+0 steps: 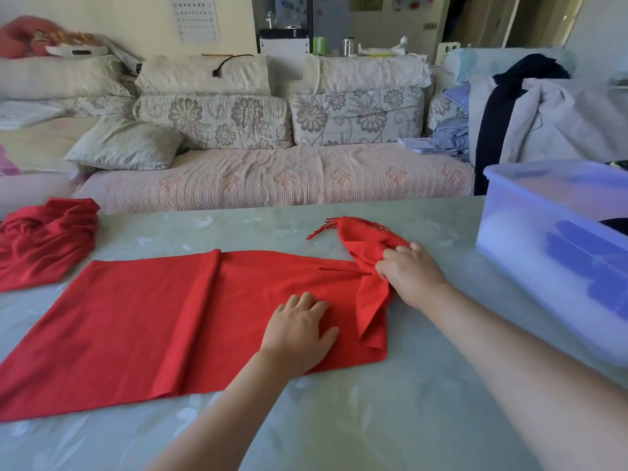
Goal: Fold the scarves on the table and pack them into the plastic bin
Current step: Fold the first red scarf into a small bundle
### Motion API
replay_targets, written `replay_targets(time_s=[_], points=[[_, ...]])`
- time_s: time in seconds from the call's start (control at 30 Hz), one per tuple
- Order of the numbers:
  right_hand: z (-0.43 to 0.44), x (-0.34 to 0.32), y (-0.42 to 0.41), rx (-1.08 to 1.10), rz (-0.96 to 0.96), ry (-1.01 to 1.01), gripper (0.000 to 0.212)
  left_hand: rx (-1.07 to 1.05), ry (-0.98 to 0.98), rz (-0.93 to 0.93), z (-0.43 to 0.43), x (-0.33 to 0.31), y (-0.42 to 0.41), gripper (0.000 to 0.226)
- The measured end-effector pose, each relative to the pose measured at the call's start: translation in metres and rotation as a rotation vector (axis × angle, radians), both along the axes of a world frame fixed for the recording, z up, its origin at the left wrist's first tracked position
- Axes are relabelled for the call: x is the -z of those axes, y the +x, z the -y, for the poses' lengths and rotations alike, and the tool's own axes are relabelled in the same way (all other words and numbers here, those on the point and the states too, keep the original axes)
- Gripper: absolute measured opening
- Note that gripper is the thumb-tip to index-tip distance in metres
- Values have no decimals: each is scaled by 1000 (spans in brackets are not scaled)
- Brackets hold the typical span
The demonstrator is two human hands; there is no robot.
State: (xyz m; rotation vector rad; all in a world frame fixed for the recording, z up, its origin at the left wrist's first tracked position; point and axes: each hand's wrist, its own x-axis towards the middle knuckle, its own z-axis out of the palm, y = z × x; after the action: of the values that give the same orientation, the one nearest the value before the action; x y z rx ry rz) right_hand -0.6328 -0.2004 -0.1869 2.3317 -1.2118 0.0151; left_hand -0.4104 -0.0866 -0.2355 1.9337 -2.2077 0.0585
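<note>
A red scarf (163,321) lies spread flat across the pale green table (373,419), with a crease running down its middle. My left hand (299,329) presses flat on the scarf near its right end. My right hand (409,271) grips the bunched right end of this scarf, whose fringed tip (323,227) points away from me. A second red scarf (44,239) sits crumpled at the table's left edge. The translucent plastic bin (557,253) stands open at the right, with something dark inside near its far side.
Behind the table runs a sofa (272,175) with floral cushions and a loose pillow (125,144). Clothes, among them a dark garment (499,107), are heaped on the sofa's right end behind the bin.
</note>
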Motion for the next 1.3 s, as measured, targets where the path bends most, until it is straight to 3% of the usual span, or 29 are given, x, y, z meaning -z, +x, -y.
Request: replay_targets(time_s=[0.13,0.27,0.4,0.57,0.67,0.8,0.9,1.03,1.13,1.2,1.3], points=[[-7,-24,-25,219,37,17,15,-61,10,75,7,-7,-11,58],[-14,-30,-45,555,-71,107,41,-113,26,142,10,-11,-24,61],[-23,-20,-55,314,96,253,43,-141,43,131,17,-17,-36,58],[-14,-10,-68,147,544,311,35,-87,-92,-12,34,-30,-50,25],[-3,-6,-68,94,572,303,36,-42,-112,-124,52,-33,-52,21],[19,3,-57,59,633,364,37,-17,-12,-164,88,-31,-40,36],[41,11,-56,118,552,365,40,-4,8,-125,116,-33,-32,46],[64,15,-56,348,246,409,50,24,171,48,147,-33,-31,45],[75,20,-64,534,250,527,54,35,209,61,162,-28,-32,31],[79,24,-71,610,290,532,67,-8,113,-10,169,-27,-32,19],[85,23,-78,734,377,441,81,-299,-90,-403,182,-29,-24,22]])
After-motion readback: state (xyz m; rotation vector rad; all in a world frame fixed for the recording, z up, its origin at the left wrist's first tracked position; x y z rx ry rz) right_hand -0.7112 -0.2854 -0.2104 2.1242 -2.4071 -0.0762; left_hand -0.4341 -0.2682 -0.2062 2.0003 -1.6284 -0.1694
